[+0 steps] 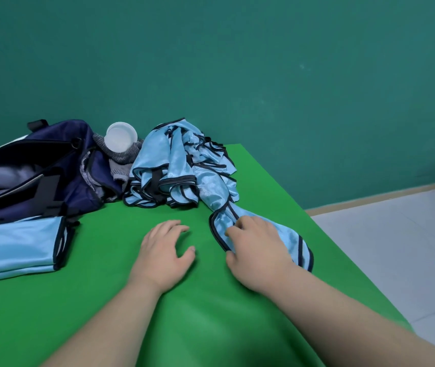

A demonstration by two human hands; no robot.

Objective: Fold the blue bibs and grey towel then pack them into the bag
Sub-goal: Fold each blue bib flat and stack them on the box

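A heap of light blue bibs with dark trim [182, 165] lies at the back of the green table [121, 274]. One bib [288, 234] trails out of the heap toward the right front; my right hand [256, 250] grips its dark-trimmed edge with curled fingers. My left hand [162, 254] rests flat on the green cloth, fingers relaxed, holding nothing. A folded blue bib [17, 247] lies at the left edge. The navy bag [33, 173] stands open at the back left. The grey towel [121, 160] is bunched between bag and heap.
A white plastic cup [120, 136] lies on its side on the grey towel. A teal wall stands close behind the table. The table's right edge drops to a pale tiled floor [396, 247].
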